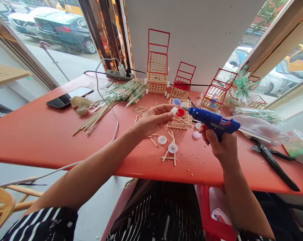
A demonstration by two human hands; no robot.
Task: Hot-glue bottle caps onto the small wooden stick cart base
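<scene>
My left hand [155, 117] pinches a white bottle cap [174, 110] between thumb and fingers. Wrapped round the handle of a blue hot glue gun [209, 117] is my right hand [223, 144]; the gun's nozzle points left, close to the cap. I cannot tell whether nozzle and cap touch. Just behind them lies a red cap [181, 112], over a small wooden-stick frame [179, 125] on the table. Below my hands, a clear cap [173, 148] rests on a few joined sticks [175, 159], with another clear cap [162, 140] beside it.
Stick carts with red handles, one tall [157, 68], stand at the back of the red table [53, 140]. Bundled sticks [126, 92], a phone [69, 97] and a white cable [117, 125] lie left. Black cutters [274, 164] lie right.
</scene>
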